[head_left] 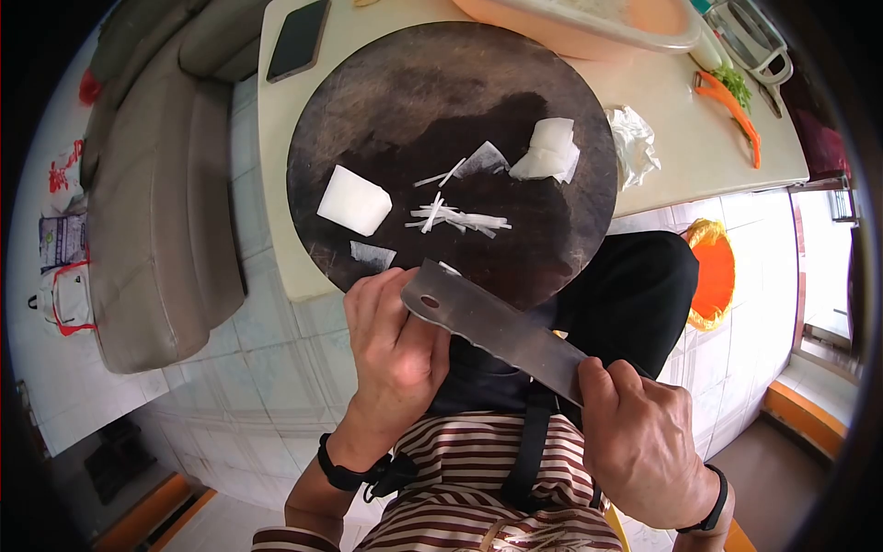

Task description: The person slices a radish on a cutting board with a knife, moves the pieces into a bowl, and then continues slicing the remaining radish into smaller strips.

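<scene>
My right hand (644, 432) grips the handle of a kitchen knife (510, 336), its broad blade slanting up to the left over the near edge of a round dark chopping board (441, 69). My left hand (395, 345) is closed beside the blade's holed tip; the blade hides part of its fingers. Just beyond those fingers lies a thin white slice (372, 255). On the board are a white block (354, 201), which looks like radish, a pile of thin white strips (460, 219), a flat slice (483, 160) and a stack of slices (549, 149).
A phone (299, 39) lies at the table's far left corner. A large basin (589, 28) stands behind the board. To the right are crumpled clear plastic (633, 147) and an orange peeler (736, 115). An orange-lined bin (711, 276) is on the floor, and a sofa (152, 212) at left.
</scene>
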`<state>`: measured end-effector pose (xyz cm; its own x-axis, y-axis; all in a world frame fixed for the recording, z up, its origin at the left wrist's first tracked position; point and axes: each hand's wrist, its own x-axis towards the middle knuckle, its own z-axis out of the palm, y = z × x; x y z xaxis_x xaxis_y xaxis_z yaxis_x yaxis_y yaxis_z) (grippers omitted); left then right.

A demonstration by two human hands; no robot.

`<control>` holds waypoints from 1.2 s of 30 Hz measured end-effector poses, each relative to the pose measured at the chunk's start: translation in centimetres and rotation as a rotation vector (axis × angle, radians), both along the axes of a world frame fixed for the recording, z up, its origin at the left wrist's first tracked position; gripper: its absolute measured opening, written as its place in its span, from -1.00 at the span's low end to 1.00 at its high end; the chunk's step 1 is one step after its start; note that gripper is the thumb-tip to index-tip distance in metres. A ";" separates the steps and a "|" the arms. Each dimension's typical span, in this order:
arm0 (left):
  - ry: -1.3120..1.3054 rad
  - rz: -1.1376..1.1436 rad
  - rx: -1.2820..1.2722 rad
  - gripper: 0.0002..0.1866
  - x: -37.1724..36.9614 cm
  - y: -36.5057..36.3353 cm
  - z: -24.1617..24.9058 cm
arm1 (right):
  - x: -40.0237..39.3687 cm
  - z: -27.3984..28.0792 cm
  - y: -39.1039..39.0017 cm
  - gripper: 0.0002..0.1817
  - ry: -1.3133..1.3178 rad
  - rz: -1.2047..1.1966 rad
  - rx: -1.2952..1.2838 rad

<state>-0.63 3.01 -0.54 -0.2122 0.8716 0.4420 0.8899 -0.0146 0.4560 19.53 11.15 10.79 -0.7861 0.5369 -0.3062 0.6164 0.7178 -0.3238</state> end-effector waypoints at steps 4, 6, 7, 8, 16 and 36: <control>0.003 0.008 -0.004 -0.68 0.1 -0.1 -0.1 | -0.6 -0.3 0.7 -0.68 0.012 0.128 0.044; -0.001 0.022 -0.011 -0.69 0.2 0.0 0.0 | -1.3 -0.8 0.7 -0.69 0.002 0.129 0.060; 0.000 0.020 -0.011 -0.69 0.3 0.0 0.1 | -1.5 -1.0 0.8 -0.69 -0.008 0.129 0.077; 0.003 0.021 -0.016 -0.69 0.3 0.0 0.1 | -1.4 -1.1 0.9 -0.69 -0.006 0.128 0.078; 0.008 0.021 0.002 -0.68 0.1 -0.2 -0.2 | -0.1 -0.1 1.0 -0.68 0.081 0.086 -0.031; 0.062 -0.002 0.027 -0.77 0.0 0.1 -0.2 | 0.2 -1.6 1.8 -0.79 0.105 0.011 -0.045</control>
